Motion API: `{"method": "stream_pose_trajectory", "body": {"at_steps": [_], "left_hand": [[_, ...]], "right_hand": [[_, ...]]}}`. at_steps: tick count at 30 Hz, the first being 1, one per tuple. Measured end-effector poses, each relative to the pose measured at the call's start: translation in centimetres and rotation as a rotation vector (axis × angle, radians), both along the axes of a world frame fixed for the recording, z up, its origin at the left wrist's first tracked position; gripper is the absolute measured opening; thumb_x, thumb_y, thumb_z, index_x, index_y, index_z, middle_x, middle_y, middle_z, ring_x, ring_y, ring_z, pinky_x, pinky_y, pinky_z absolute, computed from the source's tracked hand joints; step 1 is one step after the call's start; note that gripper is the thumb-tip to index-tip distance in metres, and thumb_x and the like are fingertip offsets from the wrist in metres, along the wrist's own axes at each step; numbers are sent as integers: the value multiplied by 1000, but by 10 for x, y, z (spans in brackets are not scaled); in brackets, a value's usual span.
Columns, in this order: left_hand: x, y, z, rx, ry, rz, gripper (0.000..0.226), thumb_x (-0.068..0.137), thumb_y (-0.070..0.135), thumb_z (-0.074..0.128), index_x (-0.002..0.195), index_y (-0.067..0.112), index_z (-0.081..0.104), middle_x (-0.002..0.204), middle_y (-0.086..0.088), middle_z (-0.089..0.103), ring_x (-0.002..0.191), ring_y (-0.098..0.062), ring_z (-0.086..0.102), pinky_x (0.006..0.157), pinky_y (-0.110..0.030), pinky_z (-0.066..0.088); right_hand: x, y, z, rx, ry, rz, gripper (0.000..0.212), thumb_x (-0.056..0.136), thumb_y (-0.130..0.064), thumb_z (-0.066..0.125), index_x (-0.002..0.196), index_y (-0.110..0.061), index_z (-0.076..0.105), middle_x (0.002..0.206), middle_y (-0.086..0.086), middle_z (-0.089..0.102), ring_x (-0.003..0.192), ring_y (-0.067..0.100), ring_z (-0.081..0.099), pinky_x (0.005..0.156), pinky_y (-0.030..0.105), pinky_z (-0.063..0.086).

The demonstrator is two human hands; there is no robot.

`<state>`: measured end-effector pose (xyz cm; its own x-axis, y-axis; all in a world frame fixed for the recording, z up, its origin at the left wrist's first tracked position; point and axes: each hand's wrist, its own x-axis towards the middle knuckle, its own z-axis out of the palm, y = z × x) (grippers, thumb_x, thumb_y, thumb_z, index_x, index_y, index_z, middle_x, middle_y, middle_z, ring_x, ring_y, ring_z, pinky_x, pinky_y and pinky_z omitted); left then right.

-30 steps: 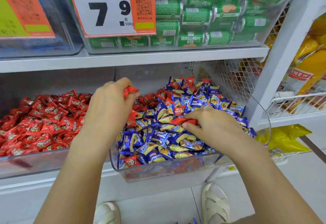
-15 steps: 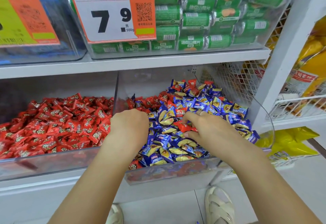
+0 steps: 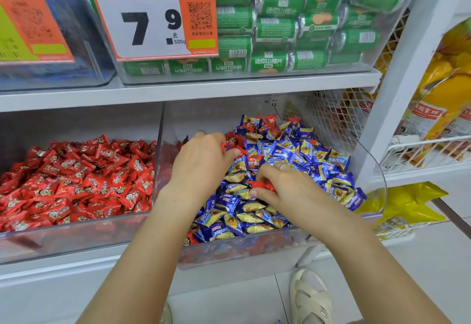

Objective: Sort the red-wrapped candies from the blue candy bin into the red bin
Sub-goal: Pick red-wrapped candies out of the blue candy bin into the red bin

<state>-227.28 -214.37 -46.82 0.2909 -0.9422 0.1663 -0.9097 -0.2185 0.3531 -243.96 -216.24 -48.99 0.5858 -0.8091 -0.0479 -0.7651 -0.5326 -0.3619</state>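
Hands in our blue candy bin (image 3: 254, 249): left hand (image 3: 201, 165) and right hand (image 3: 288, 191) each pinching a red-wrapped candy (image 3: 262, 185).

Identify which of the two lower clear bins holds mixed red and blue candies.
The right-hand bin, under both hands; it holds blue wrappers with red ones scattered among them. The left bin holds only red.

Both hands, left (image 3: 201, 163) and right (image 3: 288, 191), reach forward with fingers curled.
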Motion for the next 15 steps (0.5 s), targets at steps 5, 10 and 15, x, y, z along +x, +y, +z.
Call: {"method": "stream_pose_trajectory", "body": {"at_steps": [5,10,15], "left_hand": [[-11,-18,-8,26,-58,21,35,93,42,52,114,16,62,111,-12,59,102,-35,57,72,-36,39],[-16,-29,-15,176,-50,23,36,93,44,52,114,18,62,111,-8,64,102,-31,59,70,-33,38],[-18,-22,-7,162,10,-26,28,91,41,55,112,23,60,109,-3,64,101,-27,58,68,-32,38]], "right_hand": [[-7,-5,-1,-5,-221,-24,10,94,-32,54,104,-29,55,89,-4,60,80,13,57,71,29,43],[-15,-20,10,-84,-452,-159,18,90,-17,49,91,-34,55,90,-1,56,73,9,55,61,15,38],[-2,-35,20,-89,-478,-202,19,79,-32,74,76,-28,56,88,-4,53,83,10,48,64,12,33]]}}
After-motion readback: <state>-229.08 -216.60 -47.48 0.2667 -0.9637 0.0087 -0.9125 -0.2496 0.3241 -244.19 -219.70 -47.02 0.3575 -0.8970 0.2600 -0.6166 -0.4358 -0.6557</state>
